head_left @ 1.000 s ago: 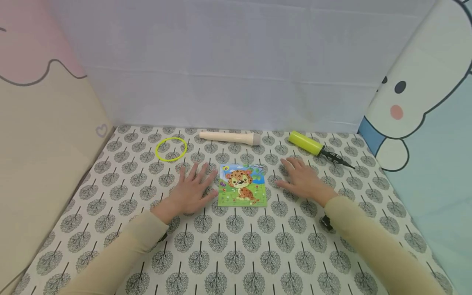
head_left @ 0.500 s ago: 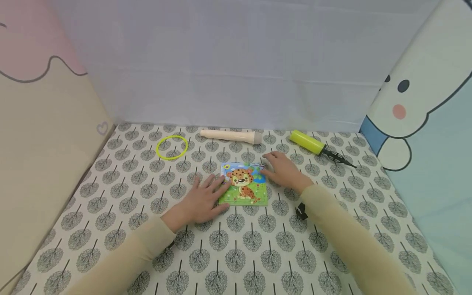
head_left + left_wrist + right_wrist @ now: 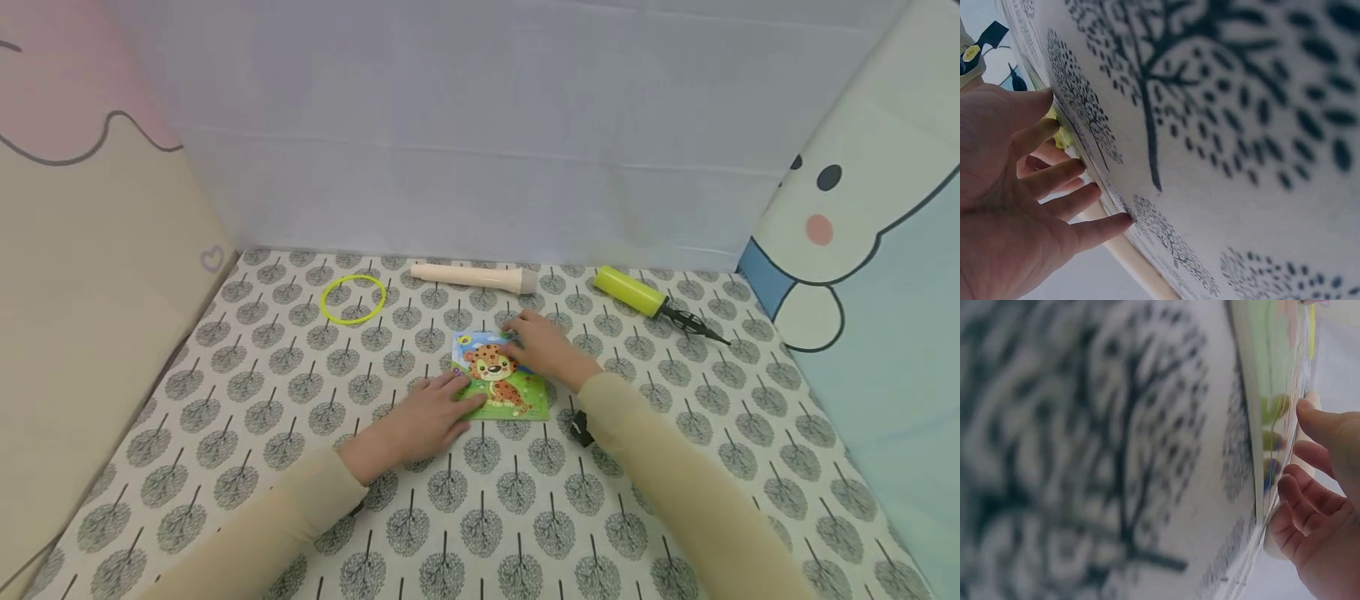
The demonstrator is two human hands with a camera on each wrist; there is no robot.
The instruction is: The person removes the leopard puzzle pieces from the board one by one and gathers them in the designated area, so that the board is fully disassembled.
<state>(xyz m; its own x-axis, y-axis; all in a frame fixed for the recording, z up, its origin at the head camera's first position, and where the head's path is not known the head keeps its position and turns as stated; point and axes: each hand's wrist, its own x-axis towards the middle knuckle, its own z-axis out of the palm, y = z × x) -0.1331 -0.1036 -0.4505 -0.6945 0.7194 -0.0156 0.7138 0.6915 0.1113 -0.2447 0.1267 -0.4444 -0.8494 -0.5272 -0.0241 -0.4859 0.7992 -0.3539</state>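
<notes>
A square puzzle board [image 3: 525, 406] with a cartoon leopard lies flat on the tree-print cloth in the head view. My left hand [image 3: 423, 421] reaches over its lower left side, fingers extended and partly covering that edge. Over the board's upper right corner is my right hand [image 3: 546, 346], its fingers slightly bent. In the right wrist view, that hand's fingers [image 3: 1319, 425] hover at or touch the board's glossy face [image 3: 1272, 369]; contact is hard to tell. The left wrist view shows the left hand [image 3: 1029, 181] with fingers spread and gripping nothing.
Behind the board lie a yellow-green ring [image 3: 353, 323], a pale pink toy microphone [image 3: 472, 276] and a yellow hand pump [image 3: 630, 290] with a black end. A white cloth wall [image 3: 480, 142] stands at the back, with cartoon-printed panels on both sides.
Both hands have moved inward from either side of the puzzle board onto its edges, the right hand travelling farther left. The board stays in place; the head view has shifted slightly.
</notes>
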